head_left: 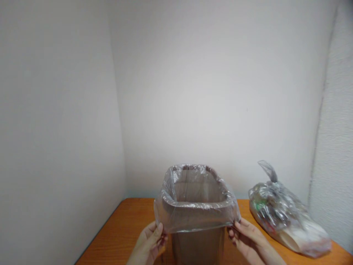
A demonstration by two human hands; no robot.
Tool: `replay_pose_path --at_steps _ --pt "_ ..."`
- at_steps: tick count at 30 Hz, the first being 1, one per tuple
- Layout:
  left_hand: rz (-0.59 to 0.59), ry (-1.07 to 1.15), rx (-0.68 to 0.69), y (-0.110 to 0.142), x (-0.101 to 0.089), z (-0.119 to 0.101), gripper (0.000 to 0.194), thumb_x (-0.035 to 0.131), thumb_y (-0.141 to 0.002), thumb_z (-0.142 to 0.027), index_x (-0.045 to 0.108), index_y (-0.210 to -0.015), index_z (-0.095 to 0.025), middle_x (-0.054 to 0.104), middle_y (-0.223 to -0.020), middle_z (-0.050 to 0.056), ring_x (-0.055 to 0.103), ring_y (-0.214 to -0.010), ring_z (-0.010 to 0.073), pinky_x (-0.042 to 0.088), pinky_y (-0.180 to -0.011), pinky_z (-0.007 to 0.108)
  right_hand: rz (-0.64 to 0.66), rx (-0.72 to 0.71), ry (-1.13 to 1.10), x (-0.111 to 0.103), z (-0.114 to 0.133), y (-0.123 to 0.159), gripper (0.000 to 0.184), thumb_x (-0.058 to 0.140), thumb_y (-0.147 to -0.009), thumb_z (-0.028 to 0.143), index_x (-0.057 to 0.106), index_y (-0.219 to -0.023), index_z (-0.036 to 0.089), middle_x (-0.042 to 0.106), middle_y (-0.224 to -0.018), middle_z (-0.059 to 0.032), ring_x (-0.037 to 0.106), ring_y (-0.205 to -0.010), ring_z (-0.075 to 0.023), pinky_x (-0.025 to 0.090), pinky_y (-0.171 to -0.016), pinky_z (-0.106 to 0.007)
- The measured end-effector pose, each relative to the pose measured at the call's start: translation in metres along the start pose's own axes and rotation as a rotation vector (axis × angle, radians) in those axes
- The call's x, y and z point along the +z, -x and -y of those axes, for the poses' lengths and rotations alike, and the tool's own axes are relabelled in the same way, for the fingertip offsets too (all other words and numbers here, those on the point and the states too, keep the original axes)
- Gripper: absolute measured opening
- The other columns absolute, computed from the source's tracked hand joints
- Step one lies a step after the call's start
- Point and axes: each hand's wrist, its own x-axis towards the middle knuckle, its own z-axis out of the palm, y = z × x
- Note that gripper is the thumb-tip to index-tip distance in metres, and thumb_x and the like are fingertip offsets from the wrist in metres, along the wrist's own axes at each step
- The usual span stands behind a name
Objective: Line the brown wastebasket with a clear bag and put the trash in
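Observation:
A brown-grey trash can (197, 244) stands upright on the wooden table in front of me. A clear plastic bag (193, 219) lines it and is folded outward over the rim, its edge hanging down around the outside. At the near left corner, my left hand (151, 239) pinches the bag's hanging edge between thumb and fingers. My right hand (245, 235) pinches the same edge at the near right corner. Between the two hands the edge runs nearly straight across the front of the can.
To the right, a knotted clear bag full of trash (284, 213) lies on the orange-brown table (118, 228). White walls (206, 92) rise close behind the table and along its left side.

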Motion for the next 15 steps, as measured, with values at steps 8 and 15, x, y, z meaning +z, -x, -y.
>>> replay_pose_path --at_steps 8,15 --pt "0.106 0.283 -0.142 -0.031 -0.005 -0.043 0.045 0.062 -0.088 -0.054 0.068 -0.094 -0.010 0.076 -0.098 0.013 0.074 -0.084 0.0197 0.059 -0.081 0.031 -0.056 0.010 -0.207 0.001 0.036 -0.018 0.029 0.078 -0.080 0.036 0.073 -0.098 0.014 0.076 -0.103 -0.0093 0.071 -0.091 -0.0200 0.060 -0.083 -0.031" --pt "0.052 0.368 -0.256 -0.058 0.008 -0.034 0.027 0.046 -0.100 -0.020 0.067 -0.090 -0.006 0.078 -0.085 0.010 0.075 -0.077 0.0174 0.059 -0.087 0.032 -0.132 -0.040 -0.093 0.001 0.017 -0.037 0.020 0.077 -0.075 0.008 0.073 -0.094 0.013 0.078 -0.093 -0.0038 0.073 -0.077 -0.0149 0.062 -0.070 -0.022"
